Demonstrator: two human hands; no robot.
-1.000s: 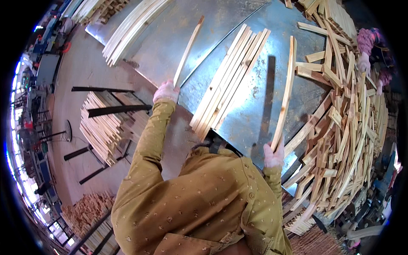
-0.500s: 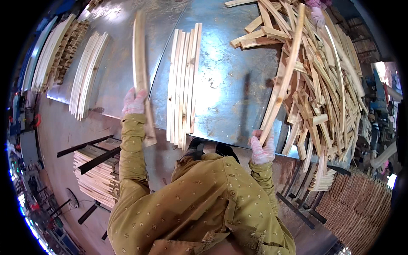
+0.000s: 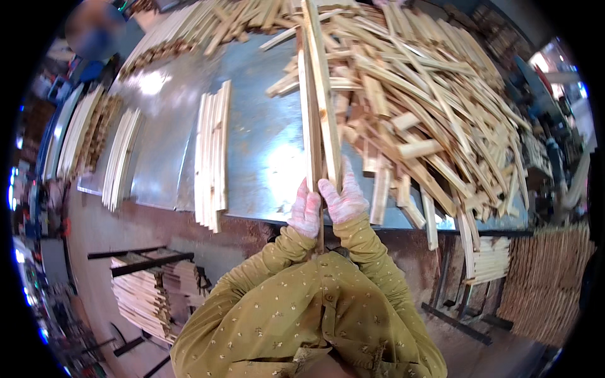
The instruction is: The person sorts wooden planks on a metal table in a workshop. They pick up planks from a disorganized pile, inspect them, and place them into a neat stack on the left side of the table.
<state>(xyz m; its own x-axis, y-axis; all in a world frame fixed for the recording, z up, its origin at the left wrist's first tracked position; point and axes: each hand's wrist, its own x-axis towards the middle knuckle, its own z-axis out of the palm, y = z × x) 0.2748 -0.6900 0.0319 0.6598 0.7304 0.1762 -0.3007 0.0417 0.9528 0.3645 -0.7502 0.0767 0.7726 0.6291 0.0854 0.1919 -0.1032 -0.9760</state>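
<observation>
Two long wooden strips stretch away from me side by side over the table's near edge. My left hand (image 3: 305,213), in a pale pinkish glove, is closed around the near end of the left wooden strip (image 3: 308,135). Close beside it, my right hand (image 3: 345,200), gloved alike, grips the right wooden strip (image 3: 324,104), its thumb on top. The hands are nearly touching. To the left, a row of strips (image 3: 212,154) lies parallel on the metal table (image 3: 255,120). A large jumbled pile of strips (image 3: 416,120) rises just right of my hands.
Another bundle of strips (image 3: 121,160) lies farther left, beside a thicker stack (image 3: 82,132) at the table's left end. Below the table stand a dark metal rack with stacked wood (image 3: 142,296) and, at right, a tall wood stack (image 3: 545,283). Some pile ends overhang the near edge.
My left hand has moved right, beside my right hand, which came inward with its strip. The strip formerly at my left hand's side is no longer there. The view has shifted right.
</observation>
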